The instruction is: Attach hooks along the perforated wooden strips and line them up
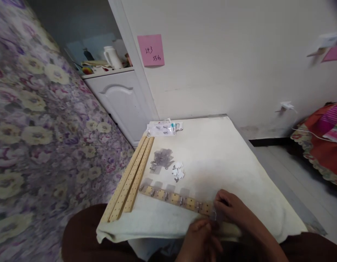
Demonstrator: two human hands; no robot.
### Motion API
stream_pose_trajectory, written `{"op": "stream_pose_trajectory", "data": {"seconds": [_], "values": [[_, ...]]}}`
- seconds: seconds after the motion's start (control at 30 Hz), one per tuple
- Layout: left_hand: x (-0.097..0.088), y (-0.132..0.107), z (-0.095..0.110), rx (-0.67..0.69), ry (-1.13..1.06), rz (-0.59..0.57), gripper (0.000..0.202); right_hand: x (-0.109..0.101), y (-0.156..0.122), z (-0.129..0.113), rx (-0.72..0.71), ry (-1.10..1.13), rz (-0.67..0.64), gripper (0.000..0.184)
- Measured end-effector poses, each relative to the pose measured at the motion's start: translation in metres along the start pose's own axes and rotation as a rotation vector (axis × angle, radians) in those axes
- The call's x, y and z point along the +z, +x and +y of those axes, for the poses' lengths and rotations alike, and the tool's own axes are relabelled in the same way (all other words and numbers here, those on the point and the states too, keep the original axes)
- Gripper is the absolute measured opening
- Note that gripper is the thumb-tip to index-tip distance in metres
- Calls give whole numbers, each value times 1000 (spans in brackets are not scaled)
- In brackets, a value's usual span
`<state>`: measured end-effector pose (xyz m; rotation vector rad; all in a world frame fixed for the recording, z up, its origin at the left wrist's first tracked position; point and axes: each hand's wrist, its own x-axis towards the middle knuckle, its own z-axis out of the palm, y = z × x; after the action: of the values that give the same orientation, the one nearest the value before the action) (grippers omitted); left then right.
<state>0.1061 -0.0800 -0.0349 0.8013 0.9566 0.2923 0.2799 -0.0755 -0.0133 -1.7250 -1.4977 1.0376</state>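
A short perforated wooden strip (175, 198) lies across the near part of a white-covered table (228, 160), with several clear adhesive hooks stuck along it. My right hand (232, 211) rests at the strip's right end, fingers curled and pinched on a clear hook (214, 215). My left hand (199, 238) sits just below, at the table's near edge, fingers closed toward the same spot; what it holds is hidden. Two long perforated wooden strips (131, 178) lie along the table's left edge.
A pile of clear hooks (161, 160) and white backing scraps (178, 171) lie mid-table. A hook package (163, 128) sits at the far left corner. A floral bedspread (40, 134) fills the left, a white cabinet (121, 102) behind, a pink note (151, 50) on the wall.
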Motion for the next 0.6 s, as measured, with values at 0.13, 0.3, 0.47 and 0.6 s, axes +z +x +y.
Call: {"op": "stream_pose_trajectory", "data": {"seconds": [0.13, 0.3, 0.47, 0.6], "values": [[6, 5, -1, 4, -48, -17, 50, -2, 0, 9, 10, -79, -1, 17], [13, 12, -2, 23, -42, 27, 48, -1, 2, 12, 29, -134, 11, 17], [20, 13, 1, 8, -25, 108, 43, -2, 1, 8, 28, -151, 22, 14], [24, 12, 4, 19, -11, 137, 43, -3, 0, 7, 34, -145, 20, 12]]}}
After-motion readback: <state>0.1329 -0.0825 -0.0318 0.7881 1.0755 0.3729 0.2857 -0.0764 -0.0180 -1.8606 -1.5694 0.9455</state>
